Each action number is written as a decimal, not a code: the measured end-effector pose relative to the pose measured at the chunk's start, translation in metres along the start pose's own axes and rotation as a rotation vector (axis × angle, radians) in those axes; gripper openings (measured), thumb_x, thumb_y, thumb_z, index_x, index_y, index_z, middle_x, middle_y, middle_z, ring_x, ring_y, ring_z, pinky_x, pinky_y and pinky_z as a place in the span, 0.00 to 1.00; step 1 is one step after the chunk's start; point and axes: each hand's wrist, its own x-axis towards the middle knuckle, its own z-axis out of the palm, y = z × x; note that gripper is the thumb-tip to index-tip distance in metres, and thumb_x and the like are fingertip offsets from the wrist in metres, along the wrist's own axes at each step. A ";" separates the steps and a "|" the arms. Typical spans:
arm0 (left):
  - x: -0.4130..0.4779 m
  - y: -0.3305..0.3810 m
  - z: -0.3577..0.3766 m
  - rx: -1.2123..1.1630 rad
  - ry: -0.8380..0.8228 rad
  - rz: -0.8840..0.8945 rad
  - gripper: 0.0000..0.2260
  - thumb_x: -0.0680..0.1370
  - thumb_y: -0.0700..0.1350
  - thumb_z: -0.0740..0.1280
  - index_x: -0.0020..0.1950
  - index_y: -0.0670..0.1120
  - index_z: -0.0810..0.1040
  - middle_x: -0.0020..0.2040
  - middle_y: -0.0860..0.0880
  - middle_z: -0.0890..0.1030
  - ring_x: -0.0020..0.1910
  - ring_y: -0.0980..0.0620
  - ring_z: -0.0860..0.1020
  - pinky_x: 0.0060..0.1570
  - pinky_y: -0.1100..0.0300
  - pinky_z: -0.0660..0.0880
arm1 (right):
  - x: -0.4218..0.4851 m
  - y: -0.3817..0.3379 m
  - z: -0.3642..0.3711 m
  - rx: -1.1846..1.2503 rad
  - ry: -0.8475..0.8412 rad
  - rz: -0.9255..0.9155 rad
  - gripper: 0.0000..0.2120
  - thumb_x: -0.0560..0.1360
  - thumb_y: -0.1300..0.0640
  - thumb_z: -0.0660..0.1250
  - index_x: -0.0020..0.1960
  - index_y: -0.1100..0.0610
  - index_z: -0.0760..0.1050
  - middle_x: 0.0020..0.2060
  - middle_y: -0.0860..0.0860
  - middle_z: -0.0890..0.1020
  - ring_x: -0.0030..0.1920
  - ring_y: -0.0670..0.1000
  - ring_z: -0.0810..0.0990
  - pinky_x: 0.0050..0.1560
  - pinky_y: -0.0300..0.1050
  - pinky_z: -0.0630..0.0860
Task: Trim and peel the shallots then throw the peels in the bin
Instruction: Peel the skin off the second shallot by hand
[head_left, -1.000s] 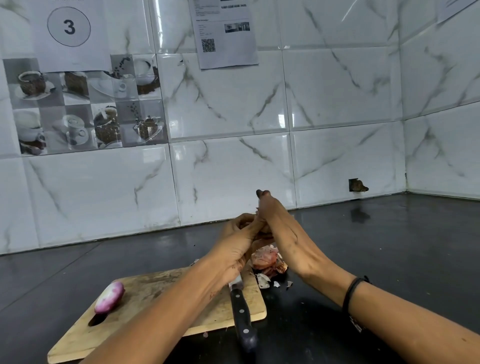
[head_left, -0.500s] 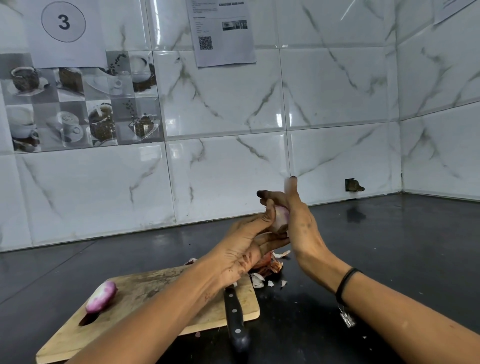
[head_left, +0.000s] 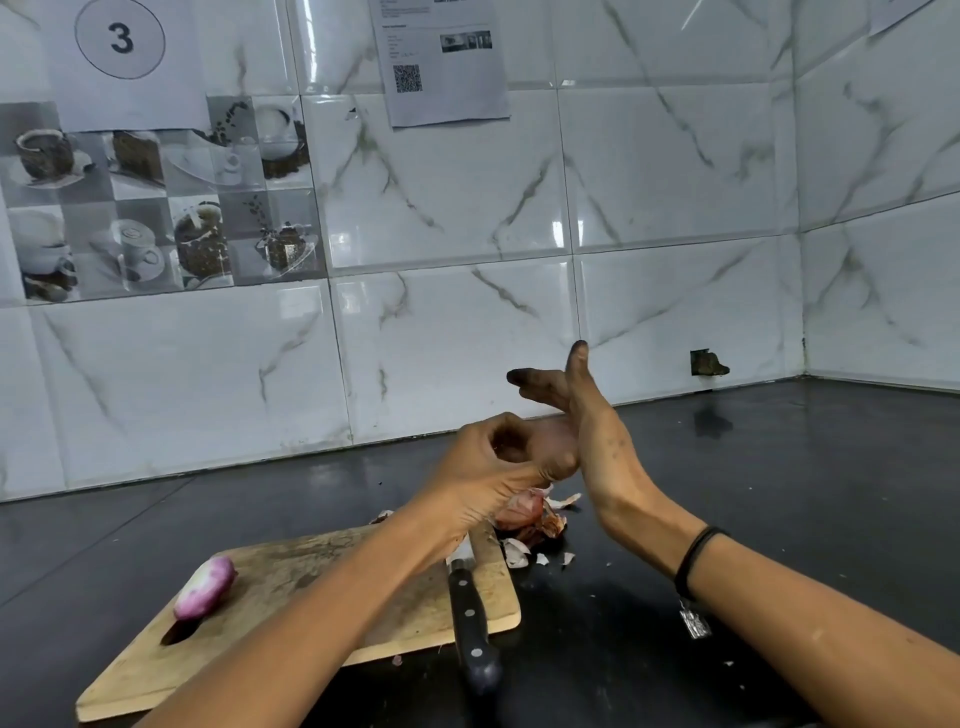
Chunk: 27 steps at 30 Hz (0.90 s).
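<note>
Above the worktop, my left hand (head_left: 493, 465) curls its fingers round a pale pink shallot (head_left: 555, 441) that is blurred and mostly hidden. My right hand (head_left: 589, 431) stands edge-on against that shallot, fingers straight and pointing up, their tips dark with dirt. One peeled purple-white shallot (head_left: 205, 587) lies on the left part of the wooden cutting board (head_left: 322, 582). A heap of reddish and white peels (head_left: 527, 517) sits on the black counter just past the board's far right corner, below my hands.
A black-handled knife (head_left: 470, 618) lies along the board's right edge, handle toward me and overhanging the board. The black counter (head_left: 753, 493) runs to a marble-tiled wall at the back and right. No bin is in view.
My hands have risen slightly above the peel heap. My right hand's fingers have straightened upward. The shallot shows between both hands, where before it was hidden.
</note>
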 end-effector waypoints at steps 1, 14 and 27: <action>-0.001 0.001 0.001 0.039 -0.019 0.014 0.27 0.56 0.62 0.78 0.45 0.45 0.80 0.38 0.50 0.82 0.41 0.54 0.79 0.41 0.65 0.76 | -0.002 0.000 0.000 -0.026 -0.015 -0.001 0.34 0.81 0.33 0.41 0.66 0.48 0.79 0.58 0.43 0.81 0.58 0.67 0.78 0.59 0.56 0.79; -0.007 0.011 -0.005 0.041 -0.117 -0.060 0.17 0.62 0.48 0.82 0.49 0.49 0.85 0.51 0.50 0.86 0.55 0.55 0.82 0.57 0.61 0.77 | 0.008 0.010 -0.005 0.258 -0.089 0.142 0.35 0.81 0.33 0.46 0.63 0.58 0.78 0.58 0.52 0.85 0.59 0.53 0.84 0.57 0.49 0.81; -0.007 0.008 -0.013 -0.386 -0.250 -0.214 0.22 0.68 0.35 0.74 0.62 0.38 0.80 0.59 0.39 0.84 0.59 0.46 0.82 0.58 0.57 0.79 | 0.015 0.008 -0.010 0.294 0.110 0.217 0.36 0.82 0.33 0.46 0.56 0.62 0.79 0.53 0.59 0.86 0.55 0.58 0.84 0.54 0.50 0.80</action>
